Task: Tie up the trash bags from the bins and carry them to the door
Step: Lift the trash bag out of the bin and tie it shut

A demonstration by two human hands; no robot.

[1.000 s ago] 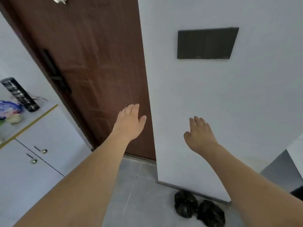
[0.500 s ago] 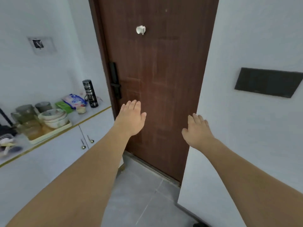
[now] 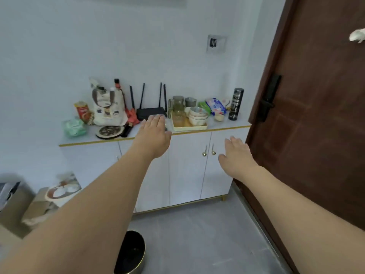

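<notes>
My left hand (image 3: 153, 137) and my right hand (image 3: 236, 157) are stretched forward at chest height, palms down, fingers extended, holding nothing. The brown door (image 3: 320, 119) with its black handle (image 3: 267, 101) stands at the right. A round bin (image 3: 131, 254) with a black inside and a gold rim sits on the grey floor at the bottom, partly hidden under my left forearm. No trash bags are in view.
A white cabinet (image 3: 187, 167) with a gold-edged top stands ahead against the wall, crowded with a router (image 3: 151, 112), stacked bowls on a tray (image 3: 189, 126), a tote bag (image 3: 107, 107) and a dark bottle (image 3: 235, 104). Cardboard boxes (image 3: 37, 206) sit at the lower left.
The view has swung left, from the wall and door to the cabinet. The two tied black bags by the wall have left the view. Both hands stay outstretched and empty.
</notes>
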